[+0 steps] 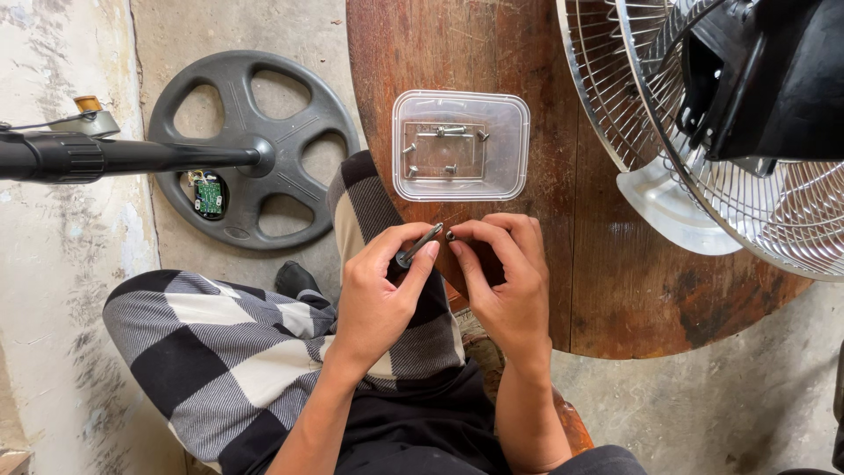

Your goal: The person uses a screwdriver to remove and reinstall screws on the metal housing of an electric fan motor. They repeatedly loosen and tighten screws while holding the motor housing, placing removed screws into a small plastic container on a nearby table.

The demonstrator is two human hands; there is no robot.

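My left hand [380, 283] pinches a long metal bolt [418, 244] between thumb and forefinger, its tip pointing up and to the right. My right hand [501, 273] holds a small dark nut [451, 236] at its fingertips, just beside the bolt's tip. Both hands hover over the near edge of a round wooden table [492, 53]. Just beyond them sits a clear plastic tray [460, 181] with several loose screws and bolts [450, 132] inside.
A metal fan grille [747, 198] with a black motor housing [774, 79] lies on the table's right side. On the concrete floor to the left stands a round black fan base [255, 215] with a black pole [132, 157]. My checked-cloth knees are below.
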